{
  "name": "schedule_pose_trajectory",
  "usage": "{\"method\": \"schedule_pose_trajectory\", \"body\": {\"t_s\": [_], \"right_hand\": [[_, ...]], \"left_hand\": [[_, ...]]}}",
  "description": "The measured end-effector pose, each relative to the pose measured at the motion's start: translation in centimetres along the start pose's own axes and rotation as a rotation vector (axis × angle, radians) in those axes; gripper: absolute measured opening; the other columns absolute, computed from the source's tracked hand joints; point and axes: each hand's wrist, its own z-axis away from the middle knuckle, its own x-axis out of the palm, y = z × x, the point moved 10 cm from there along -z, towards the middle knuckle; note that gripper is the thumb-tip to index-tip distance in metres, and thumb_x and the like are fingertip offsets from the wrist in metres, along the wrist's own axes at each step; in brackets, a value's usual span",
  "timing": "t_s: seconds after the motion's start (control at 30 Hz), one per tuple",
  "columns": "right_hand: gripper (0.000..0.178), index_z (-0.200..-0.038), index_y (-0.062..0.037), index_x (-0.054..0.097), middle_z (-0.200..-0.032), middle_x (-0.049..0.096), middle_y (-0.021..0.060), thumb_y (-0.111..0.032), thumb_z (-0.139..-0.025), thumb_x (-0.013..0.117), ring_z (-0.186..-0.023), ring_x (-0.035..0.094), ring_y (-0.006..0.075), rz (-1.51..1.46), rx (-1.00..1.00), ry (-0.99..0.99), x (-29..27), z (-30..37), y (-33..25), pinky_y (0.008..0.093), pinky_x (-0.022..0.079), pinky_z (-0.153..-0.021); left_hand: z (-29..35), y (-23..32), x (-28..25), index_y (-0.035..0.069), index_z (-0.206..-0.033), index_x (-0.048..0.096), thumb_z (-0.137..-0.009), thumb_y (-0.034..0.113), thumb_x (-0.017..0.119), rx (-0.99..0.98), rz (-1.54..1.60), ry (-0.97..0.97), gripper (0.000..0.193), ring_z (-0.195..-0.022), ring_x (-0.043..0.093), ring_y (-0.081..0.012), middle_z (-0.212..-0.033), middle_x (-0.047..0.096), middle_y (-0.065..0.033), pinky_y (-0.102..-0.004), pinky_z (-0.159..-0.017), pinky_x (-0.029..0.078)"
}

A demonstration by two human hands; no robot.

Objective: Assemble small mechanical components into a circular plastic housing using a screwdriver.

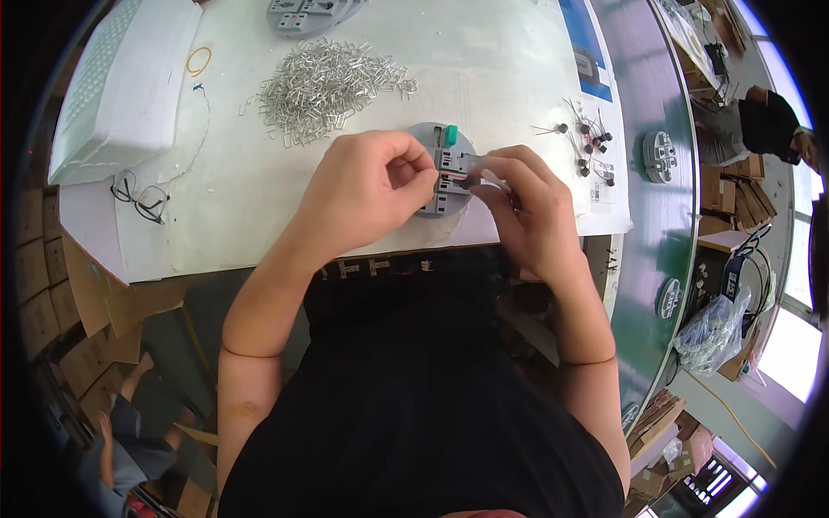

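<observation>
My left hand (371,186) is closed, thumb and index finger pinched together at the left edge of a round grey fixture (425,136). Whatever is between those fingertips is too small to make out. From the other side, my right hand (531,203) has its thumb and fingers closed on a small black part with thin wires (467,182), held against the fixture's middle. A reddish wire runs across the grey blocks there. On the fixture's far side stands a green block (451,135). My fingers cover parts of the fixture's left and right sides.
A heap of bent metal pieces (324,86) lies beyond my left hand. Small black wired parts (589,142) lie right. White foam (129,86), glasses (142,200) and another fixture (302,15) are on the table. A green conveyor (643,259) carries more fixtures. Other people are nearby.
</observation>
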Motion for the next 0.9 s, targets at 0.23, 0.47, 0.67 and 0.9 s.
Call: {"method": "schedule_pose_trajectory", "body": {"t_s": [0.23, 0.47, 0.67, 0.9], "right_hand": [[0.014, -0.106, -0.0069, 0.071, -0.107, 0.070, 0.0120, -0.002, -0.093, 0.070, -0.074, 0.070, 0.0370, 0.508, -0.012, -0.160, 2.4, 0.2, 0.5, 0.0460, 0.057, -0.065], [0.014, -0.103, -0.0075, 0.071, -0.098, 0.065, 0.0099, -0.001, -0.092, 0.066, -0.072, 0.068, 0.0375, 0.513, -0.003, -0.266, 3.8, -0.8, 0.6, 0.0486, 0.055, -0.063], [0.011, -0.100, -0.0070, 0.071, -0.097, 0.064, 0.0102, -0.002, -0.089, 0.069, -0.073, 0.068, 0.0366, 0.366, -0.114, -0.222, 3.0, 0.1, 1.1, 0.0467, 0.055, -0.062], [0.012, -0.100, -0.0076, 0.071, -0.096, 0.063, 0.0093, -0.003, -0.089, 0.071, -0.075, 0.069, 0.0358, 0.351, -0.017, -0.174, 3.3, 1.2, 1.7, 0.0454, 0.055, -0.062]], "left_hand": [[-0.4, 0.2, 1.0, 0.001, -0.096, 0.076, -0.084, 0.011, 0.081, 0.105, -0.359, 0.064, 0.017, -0.069, 0.067, -0.0206, -0.077, 0.070, -0.0102, -0.0332, -0.065, 0.052], [-0.1, -1.0, 1.0, 0.001, -0.097, 0.075, -0.083, 0.008, 0.080, 0.158, -0.178, 0.126, 0.016, -0.068, 0.066, -0.0226, -0.079, 0.069, -0.0105, -0.0359, -0.063, 0.052], [0.0, -1.2, 0.7, 0.000, -0.096, 0.072, -0.084, 0.003, 0.079, 0.145, -0.139, 0.102, 0.013, -0.065, 0.057, -0.0165, -0.078, 0.063, -0.0070, -0.0323, -0.060, 0.048], [0.5, -0.6, 0.8, 0.000, -0.096, 0.072, -0.085, 0.003, 0.080, 0.218, -0.141, 0.103, 0.014, -0.069, 0.056, -0.0157, -0.080, 0.061, -0.0066, -0.0322, -0.061, 0.047]]}}
